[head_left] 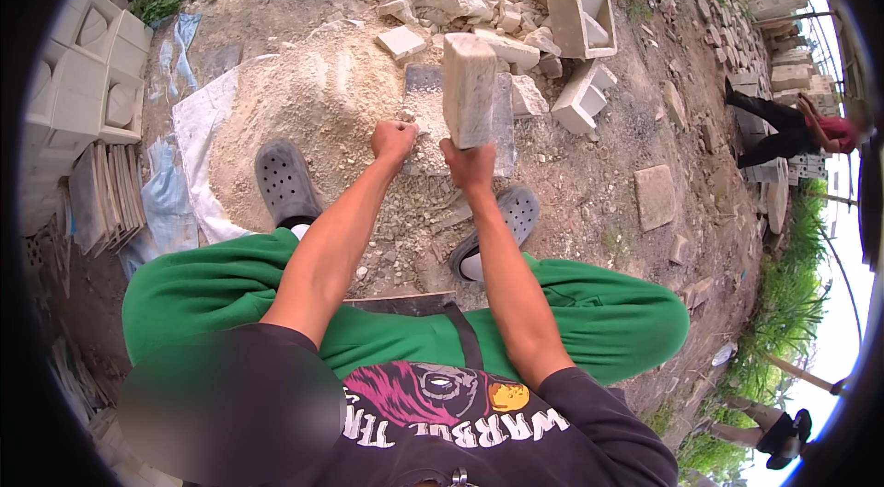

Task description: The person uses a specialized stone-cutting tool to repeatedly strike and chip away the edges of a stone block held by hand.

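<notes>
Evidently we record: pale block (470, 86), near end grasped by right hand (471, 166), over the dark slab (424, 77); left hand (394, 139), clenched at the slab's left edge, contents we cannot tell. Step, as we judge: pounding pale crumbs (428, 153) thereon; next stroke wants the left hand clear.

White capital letters (497, 430) are printed in a curved line across the front of the dark shirt (571, 455), between its neck edge and a pink-and-yellow picture (405, 390); toward the left sleeve, the line is partly lost under a blurred patch.
</notes>
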Tool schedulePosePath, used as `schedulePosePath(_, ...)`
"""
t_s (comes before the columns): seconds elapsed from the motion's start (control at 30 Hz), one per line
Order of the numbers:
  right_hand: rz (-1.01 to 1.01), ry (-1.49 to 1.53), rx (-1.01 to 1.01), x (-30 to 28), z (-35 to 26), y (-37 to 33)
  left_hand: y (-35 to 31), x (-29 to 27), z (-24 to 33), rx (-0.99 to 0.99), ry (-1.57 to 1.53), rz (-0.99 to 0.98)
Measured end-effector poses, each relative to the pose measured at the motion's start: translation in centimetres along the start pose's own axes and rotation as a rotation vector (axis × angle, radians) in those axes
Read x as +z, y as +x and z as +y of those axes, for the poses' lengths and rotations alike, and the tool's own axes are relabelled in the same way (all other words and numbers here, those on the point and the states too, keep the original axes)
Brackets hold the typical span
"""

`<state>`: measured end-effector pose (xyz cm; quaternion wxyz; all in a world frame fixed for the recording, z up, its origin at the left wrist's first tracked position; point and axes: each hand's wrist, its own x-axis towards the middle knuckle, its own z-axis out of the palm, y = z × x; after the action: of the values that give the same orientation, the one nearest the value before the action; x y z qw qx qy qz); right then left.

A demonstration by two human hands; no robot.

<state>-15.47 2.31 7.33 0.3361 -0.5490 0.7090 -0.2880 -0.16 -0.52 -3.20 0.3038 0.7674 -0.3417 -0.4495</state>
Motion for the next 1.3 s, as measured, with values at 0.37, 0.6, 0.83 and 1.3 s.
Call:
schedulePosePath(0.37,-0.024,0.022,0.063,-0.4,0.7,0.7,0.6,0.4,-0.5,0.045,0.074,0.007)
schedulePosePath(0.6,0.130,-0.011,-0.185,1.3,3.0,-0.9,-0.6,0.9,1.7,0.081,0.134,0.014)
schedulePosePath(0.83,0.028,0.063,0.070,0.3,3.4,0.6,-0.9,0.5,2.4,0.070,0.157,-0.035)
schedulePosePath(1.3,-0.115,0.179,0.323,0.8,3.9,-0.8,0.1,0.8,1.0,0.100,0.091,0.019)
